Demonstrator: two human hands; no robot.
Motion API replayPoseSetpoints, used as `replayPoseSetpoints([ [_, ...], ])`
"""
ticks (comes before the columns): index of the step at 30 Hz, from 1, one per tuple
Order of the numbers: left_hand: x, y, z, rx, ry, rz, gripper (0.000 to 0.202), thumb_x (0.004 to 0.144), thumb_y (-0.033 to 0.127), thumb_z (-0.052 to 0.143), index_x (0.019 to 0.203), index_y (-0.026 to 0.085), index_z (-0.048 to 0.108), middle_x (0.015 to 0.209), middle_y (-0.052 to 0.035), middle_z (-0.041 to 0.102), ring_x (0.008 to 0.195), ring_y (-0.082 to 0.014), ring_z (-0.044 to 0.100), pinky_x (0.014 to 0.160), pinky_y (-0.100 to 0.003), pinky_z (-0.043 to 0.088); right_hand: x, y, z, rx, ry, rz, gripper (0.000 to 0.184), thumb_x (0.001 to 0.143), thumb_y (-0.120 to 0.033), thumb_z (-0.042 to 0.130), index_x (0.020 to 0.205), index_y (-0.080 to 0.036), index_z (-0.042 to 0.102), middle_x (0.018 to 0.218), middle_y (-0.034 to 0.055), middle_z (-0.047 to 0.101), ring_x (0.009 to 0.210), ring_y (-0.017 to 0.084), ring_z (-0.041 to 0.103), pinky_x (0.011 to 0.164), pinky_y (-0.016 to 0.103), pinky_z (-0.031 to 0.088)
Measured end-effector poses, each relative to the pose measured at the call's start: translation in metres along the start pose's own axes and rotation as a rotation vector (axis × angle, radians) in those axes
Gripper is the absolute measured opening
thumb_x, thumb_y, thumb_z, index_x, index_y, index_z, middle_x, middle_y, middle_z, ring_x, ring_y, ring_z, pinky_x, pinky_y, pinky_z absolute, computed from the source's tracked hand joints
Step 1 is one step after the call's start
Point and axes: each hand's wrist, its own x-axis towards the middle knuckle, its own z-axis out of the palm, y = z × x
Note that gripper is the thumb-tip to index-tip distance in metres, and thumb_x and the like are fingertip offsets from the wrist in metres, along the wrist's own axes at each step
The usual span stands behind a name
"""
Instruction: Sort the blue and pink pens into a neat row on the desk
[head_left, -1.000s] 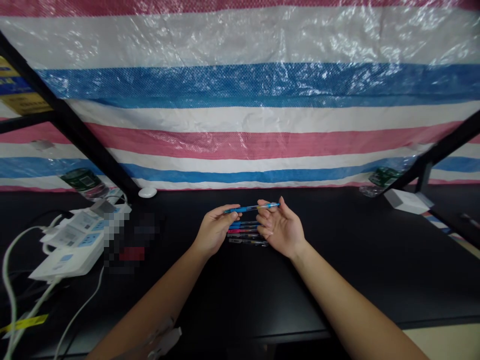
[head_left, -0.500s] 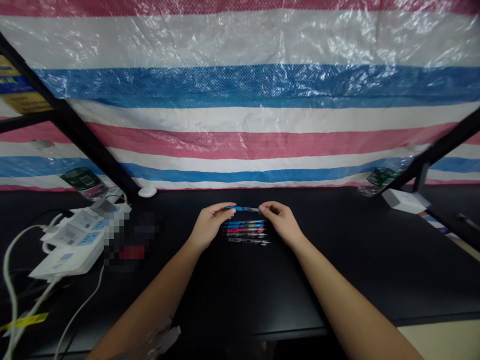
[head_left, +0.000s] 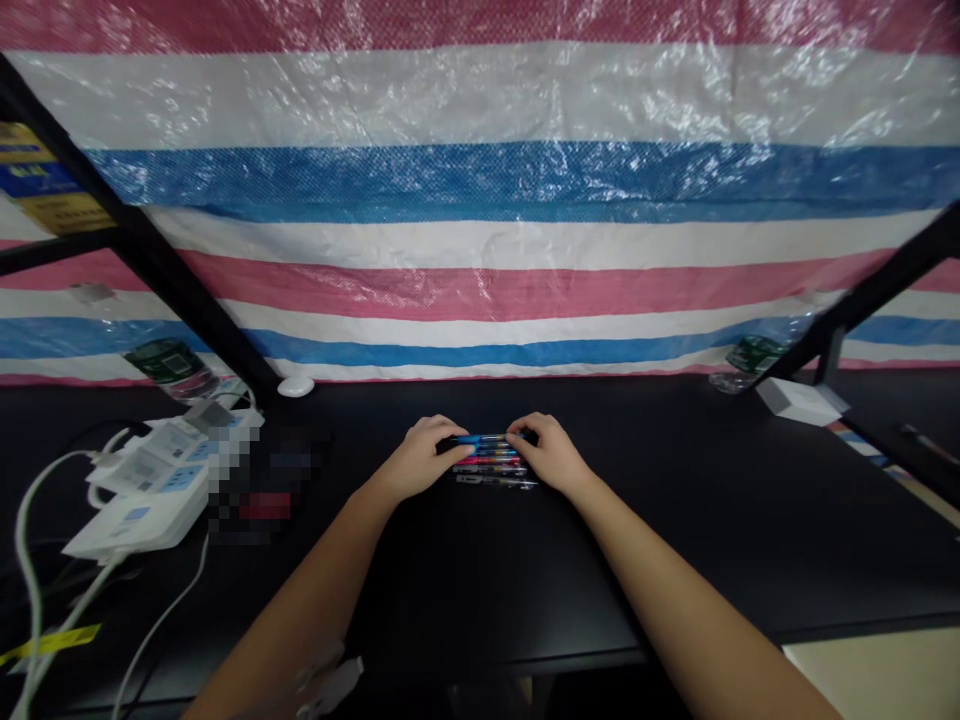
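Grip: your left hand [head_left: 424,458] and right hand [head_left: 547,452] are close together, fingertips at either end of the blue pen [head_left: 480,438]; clamped or merely touching, you can't tell.
Pen: at 12 o'clock, just above the row of pens [head_left: 495,472] on the black tabletop [head_left: 675,520].
Risk: the pens lie tightly together, so dragging your hands across could knock the row out of line.

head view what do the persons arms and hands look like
The left forearm and right forearm are bare, no sleeves in view; the left hand and right hand have no gloves, rings or watch. At the bottom edge a pale flat piece, perhaps a strap, sits by the left forearm.
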Motion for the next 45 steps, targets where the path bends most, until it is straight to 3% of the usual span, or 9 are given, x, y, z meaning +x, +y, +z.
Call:
replayPoseSetpoints([
  [6,-0.010,0.004,0.002,0.020,-0.111,0.101,0.062,0.084,0.055,0.070,0.139,0.028,0.060,0.141,-0.0118,0.057,0.133,-0.0333,0.049,0.115,-0.049,0.037,-0.014,-0.013,0.010,-0.147,0.017,-0.024,0.039,0.101,-0.051,0.048,0.114,-0.021,0.070,0.118,0.0101,0.068,0.113,0.027,0.058,0.102,0.045,0.041],
  [12,-0.017,0.004,0.012,0.030,-0.151,0.113,0.080,0.083,0.056,0.070,0.150,0.021,0.046,0.157,-0.0178,0.043,0.145,-0.0369,0.039,0.120,-0.050,0.032,-0.035,-0.019,0.011,-0.191,-0.037,-0.076,0.053,0.106,-0.050,0.036,0.142,-0.015,0.053,0.143,0.0166,0.055,0.137,0.029,0.046,0.116,0.048,0.037],
  [17,-0.023,0.009,0.025,0.154,-0.107,0.193,0.075,0.090,0.054,0.061,0.152,0.016,0.042,0.159,-0.0206,0.040,0.151,-0.0389,0.030,0.122,-0.053,0.026,-0.048,-0.024,0.018,-0.332,-0.057,-0.100,0.067,0.104,-0.054,0.035,0.151,-0.007,0.043,0.156,0.0243,0.039,0.148,0.036,0.033,0.119,0.054,0.035],
  [22,-0.027,0.012,0.031,0.281,-0.089,0.272,0.065,0.099,0.048,0.047,0.151,0.009,0.043,0.157,-0.0247,0.041,0.150,-0.0388,0.031,0.123,-0.055,0.023,-0.048,-0.024,0.022,-0.436,-0.109,-0.185,0.071,0.103,-0.055,0.037,0.152,-0.005,0.042,0.158,0.0254,0.037,0.149,0.040,0.029,0.120,0.058,0.032],
  [27,-0.025,0.008,0.034,0.278,-0.062,0.289,0.060,0.101,0.045,0.045,0.150,0.011,0.043,0.156,-0.0226,0.044,0.149,-0.0374,0.035,0.123,-0.055,0.024,-0.043,-0.021,0.020,-0.464,-0.133,-0.249,0.069,0.104,-0.052,0.036,0.153,-0.005,0.042,0.157,0.0237,0.041,0.150,0.039,0.028,0.120,0.059,0.031],
  [31,-0.017,0.000,0.035,0.341,-0.042,0.314,0.061,0.102,0.045,0.040,0.152,0.009,0.040,0.156,-0.0232,0.044,0.150,-0.0366,0.033,0.123,-0.056,0.024,-0.034,-0.020,0.020,-0.513,-0.136,-0.274,0.070,0.105,-0.051,0.034,0.151,0.001,0.043,0.156,0.0259,0.041,0.150,0.039,0.029,0.122,0.056,0.029],
  [36,0.004,-0.011,0.030,0.530,-0.059,0.365,0.062,0.105,0.047,0.031,0.154,0.008,0.033,0.155,-0.0232,0.044,0.149,-0.0341,0.036,0.121,-0.053,0.030,-0.013,-0.011,0.026,-0.540,-0.111,-0.300,0.071,0.106,-0.052,0.029,0.150,0.002,0.044,0.155,0.0256,0.043,0.149,0.039,0.032,0.122,0.056,0.029],
  [45,0.044,-0.035,0.024,0.440,-0.046,0.347,0.060,0.104,0.046,0.034,0.149,0.006,0.041,0.154,-0.0243,0.046,0.148,-0.0352,0.036,0.122,-0.052,0.027,0.035,0.011,0.033,-0.533,-0.131,-0.294,0.078,0.105,-0.057,0.023,0.151,0.002,0.043,0.157,0.0246,0.042,0.150,0.037,0.030,0.125,0.053,0.024],
])
